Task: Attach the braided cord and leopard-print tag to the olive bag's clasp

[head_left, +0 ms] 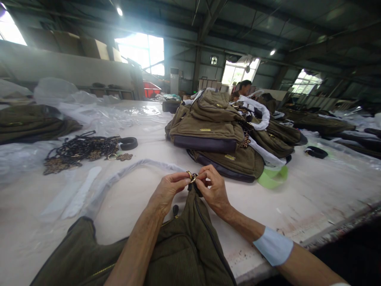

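Plates: we see at least three gold-coloured plates (205,129) on the stacked bags (205,139), too small for us to read.
Front bag: one olive bag (178,258), lying nearest us on the pale table (285,210), upper corner raised between the hands.
Left hand: one, thumb and finger pinched on the gold-coloured hardware (193,179) at that corner (166,192).
Right hand: one, also pinching the hardware, fingertips almost meeting the left's (214,190).
Strap: one, pale-wrapped, arching over the table left of the hands (145,162).
Stack: at least three olive bags, just beyond the hands (overlapping, so we can't count exactly).
Black loops: two, one left (128,143), one right of the stack.
Charms: several flower-shaped, among tangled dark cords (85,143); count unclear.
Green strip: one, beside the stack (272,177).
Forearm patch: one, pale blue, right arm (274,245).
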Demonstrator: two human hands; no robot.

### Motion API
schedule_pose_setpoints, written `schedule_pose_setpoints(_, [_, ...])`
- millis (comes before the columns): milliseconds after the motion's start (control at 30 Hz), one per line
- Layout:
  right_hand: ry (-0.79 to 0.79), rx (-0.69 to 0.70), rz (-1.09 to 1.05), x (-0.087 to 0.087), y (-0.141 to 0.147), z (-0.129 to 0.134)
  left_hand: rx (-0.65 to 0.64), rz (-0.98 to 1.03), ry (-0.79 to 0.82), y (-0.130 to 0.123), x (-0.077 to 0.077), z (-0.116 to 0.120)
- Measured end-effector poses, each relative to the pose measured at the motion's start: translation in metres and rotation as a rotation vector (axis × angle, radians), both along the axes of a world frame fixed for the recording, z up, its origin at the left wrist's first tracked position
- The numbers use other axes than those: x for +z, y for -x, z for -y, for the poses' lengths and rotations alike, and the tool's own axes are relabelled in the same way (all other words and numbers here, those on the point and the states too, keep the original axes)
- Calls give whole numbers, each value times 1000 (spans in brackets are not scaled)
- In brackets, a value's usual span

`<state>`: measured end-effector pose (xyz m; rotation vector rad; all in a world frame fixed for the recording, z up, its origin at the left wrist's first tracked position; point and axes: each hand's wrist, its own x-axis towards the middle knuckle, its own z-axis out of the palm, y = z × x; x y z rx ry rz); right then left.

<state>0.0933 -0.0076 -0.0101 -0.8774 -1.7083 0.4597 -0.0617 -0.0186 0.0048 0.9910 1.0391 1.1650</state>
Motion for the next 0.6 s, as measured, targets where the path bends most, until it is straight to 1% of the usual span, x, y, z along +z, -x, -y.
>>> schedule_pose_setpoints(167, [-1, 11, 5, 1, -1, -2, -31, -14, -62, -1, 0, 0])
schedule_pose_setpoints(433, [41, 2, 51, 6, -3, -3, -64, 63, -85, -3, -2, 1])
schedule_pose_setpoints(533, [58, 4, 79, 8, -3, -4, -56, 54, -60, -4, -1, 2])
schedule_pose_setpoints(600, [57, 10, 101, 9, -4, -4, -26, 32, -27, -3, 0, 2])
